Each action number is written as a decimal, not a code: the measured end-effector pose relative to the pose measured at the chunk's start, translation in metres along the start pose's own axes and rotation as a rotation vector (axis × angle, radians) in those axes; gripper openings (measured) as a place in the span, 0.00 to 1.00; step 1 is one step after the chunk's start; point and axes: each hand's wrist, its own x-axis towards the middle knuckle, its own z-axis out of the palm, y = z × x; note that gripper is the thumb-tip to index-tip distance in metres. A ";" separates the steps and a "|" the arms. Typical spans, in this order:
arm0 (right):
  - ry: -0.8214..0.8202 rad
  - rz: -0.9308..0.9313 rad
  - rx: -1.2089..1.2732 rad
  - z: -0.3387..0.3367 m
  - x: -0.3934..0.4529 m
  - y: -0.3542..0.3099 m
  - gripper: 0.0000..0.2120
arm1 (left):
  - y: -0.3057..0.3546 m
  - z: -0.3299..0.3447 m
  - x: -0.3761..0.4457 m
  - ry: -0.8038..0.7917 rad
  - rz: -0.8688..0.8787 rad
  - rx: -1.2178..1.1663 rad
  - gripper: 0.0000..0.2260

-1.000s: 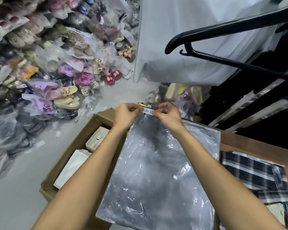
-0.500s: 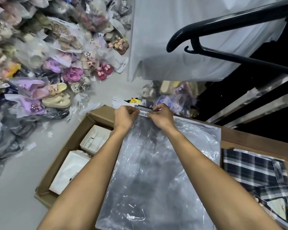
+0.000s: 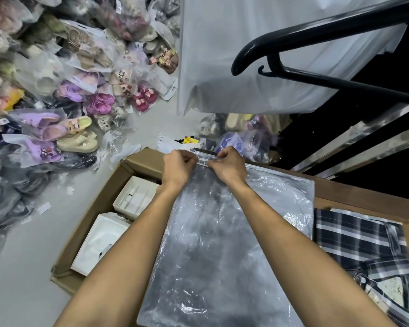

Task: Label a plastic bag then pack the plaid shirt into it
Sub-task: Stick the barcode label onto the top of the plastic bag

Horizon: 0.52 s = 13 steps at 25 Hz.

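Observation:
A clear plastic bag (image 3: pixel 222 244) lies flat in front of me, its zip edge at the far end. A white barcode label (image 3: pixel 204 162) sits at that far edge between my hands. My left hand (image 3: pixel 178 167) pinches the label's left end with fingers closed. My right hand (image 3: pixel 229 166) presses its fingers on the label's right end against the bag. The plaid shirt (image 3: pixel 364 251), dark blue and white, lies folded to the right of the bag, apart from both hands.
An open cardboard box (image 3: pixel 99 208) with white boxes (image 3: pixel 135 197) stands at the left. Bagged shoes (image 3: pixel 69 119) pile up on the floor beyond. A black hanger (image 3: pixel 316 43) and white garment cover (image 3: pixel 234 55) hang overhead. A brown tabletop (image 3: pixel 364 194) runs behind the shirt.
Both hands stayed on the label at the bag's far edge, drawing a little closer together. The camera view shifted slightly, showing more of the shirt.

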 end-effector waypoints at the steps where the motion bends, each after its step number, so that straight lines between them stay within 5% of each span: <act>1: 0.003 0.002 -0.002 0.000 0.000 0.000 0.12 | 0.001 0.000 -0.001 -0.001 -0.002 -0.009 0.05; 13: -0.013 -0.001 -0.032 0.003 0.000 -0.003 0.12 | -0.001 0.004 -0.009 0.032 0.034 -0.006 0.08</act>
